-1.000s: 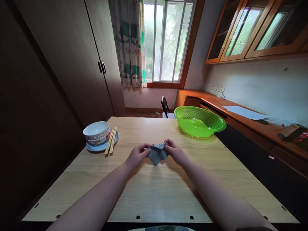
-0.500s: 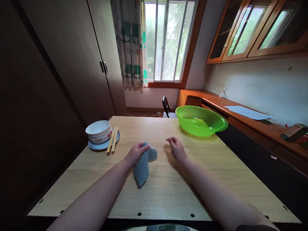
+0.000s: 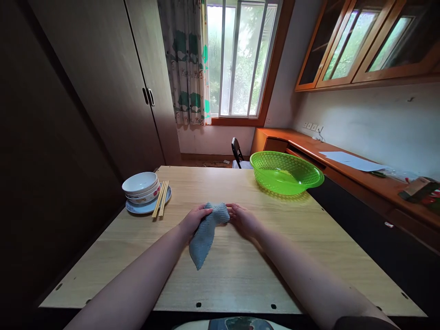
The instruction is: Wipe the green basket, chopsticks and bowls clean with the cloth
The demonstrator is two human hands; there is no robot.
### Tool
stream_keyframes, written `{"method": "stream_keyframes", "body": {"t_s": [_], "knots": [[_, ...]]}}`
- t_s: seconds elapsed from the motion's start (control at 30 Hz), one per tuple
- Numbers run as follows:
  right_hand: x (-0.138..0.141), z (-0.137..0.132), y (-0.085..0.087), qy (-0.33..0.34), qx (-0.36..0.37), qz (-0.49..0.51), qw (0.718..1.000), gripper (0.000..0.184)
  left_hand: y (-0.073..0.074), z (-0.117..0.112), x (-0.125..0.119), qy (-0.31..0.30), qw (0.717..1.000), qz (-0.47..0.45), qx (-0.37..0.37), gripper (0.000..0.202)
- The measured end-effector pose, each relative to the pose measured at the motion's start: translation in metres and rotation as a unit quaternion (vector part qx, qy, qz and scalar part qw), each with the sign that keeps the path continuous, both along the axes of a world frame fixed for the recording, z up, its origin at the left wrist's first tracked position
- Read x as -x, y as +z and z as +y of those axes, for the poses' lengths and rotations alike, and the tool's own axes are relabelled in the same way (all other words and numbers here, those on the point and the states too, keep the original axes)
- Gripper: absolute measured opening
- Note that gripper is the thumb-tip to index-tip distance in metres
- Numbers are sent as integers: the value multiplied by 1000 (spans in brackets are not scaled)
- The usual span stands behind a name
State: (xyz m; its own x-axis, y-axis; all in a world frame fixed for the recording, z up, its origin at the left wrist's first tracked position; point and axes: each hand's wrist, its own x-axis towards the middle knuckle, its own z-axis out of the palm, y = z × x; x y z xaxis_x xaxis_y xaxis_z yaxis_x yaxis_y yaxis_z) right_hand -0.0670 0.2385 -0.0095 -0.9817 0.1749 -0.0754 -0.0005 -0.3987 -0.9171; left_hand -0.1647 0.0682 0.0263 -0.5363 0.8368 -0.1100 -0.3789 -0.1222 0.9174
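A blue-grey textured cloth [image 3: 203, 240] hangs in folds just over the middle of the table, its lower corner pointing toward me. My left hand [image 3: 195, 219] is closed on its upper left part, thumb on top. At the cloth's upper right edge, my right hand [image 3: 243, 219] has its fingers closed on the fabric, with the fingertips partly hidden behind it. Between the two hands the upper strip of cloth is stretched across.
On the light wooden table [image 3: 237, 279], stacked bowls [image 3: 140, 184] sit on a blue-rimmed plate [image 3: 132, 209] at the left, with chopsticks [image 3: 161, 199] leaning over its edge. A green plastic basin [image 3: 285, 176] stands at the far right. Beyond the table is a chair [image 3: 237, 149].
My right hand has moved left to the cloth and taken its right edge. The cloth's upper part is now spread wider, while my left hand keeps its grip almost in place.
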Motion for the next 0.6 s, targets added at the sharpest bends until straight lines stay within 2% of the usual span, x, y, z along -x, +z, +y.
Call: {"method": "stream_keyframes", "body": {"t_s": [0.13,0.2,0.27,0.3,0.37,0.43,0.5,0.6], "knots": [[-1,10,2,13,-2,-18,1000,46,-11,1,4,-51,998,24,-1,33],[1,14,-2,-34,-61,-26,997,45,-18,2,7,-44,996,73,34,34],[3,19,-8,-98,-171,-34,980,41,-24,3,11,4,981,171,90,35],[4,20,-10,-127,-232,-32,964,40,-25,4,12,37,965,229,125,37],[4,24,-12,-159,-328,-22,931,38,-26,4,14,95,914,348,184,41],[3,26,-12,-171,-381,-16,909,35,-22,1,14,113,857,459,203,42],[1,28,-10,-181,-426,-22,886,32,-17,-2,13,59,817,544,181,35],[-3,27,-4,-166,-517,-40,839,23,-12,-7,10,-91,783,602,125,29]]}}
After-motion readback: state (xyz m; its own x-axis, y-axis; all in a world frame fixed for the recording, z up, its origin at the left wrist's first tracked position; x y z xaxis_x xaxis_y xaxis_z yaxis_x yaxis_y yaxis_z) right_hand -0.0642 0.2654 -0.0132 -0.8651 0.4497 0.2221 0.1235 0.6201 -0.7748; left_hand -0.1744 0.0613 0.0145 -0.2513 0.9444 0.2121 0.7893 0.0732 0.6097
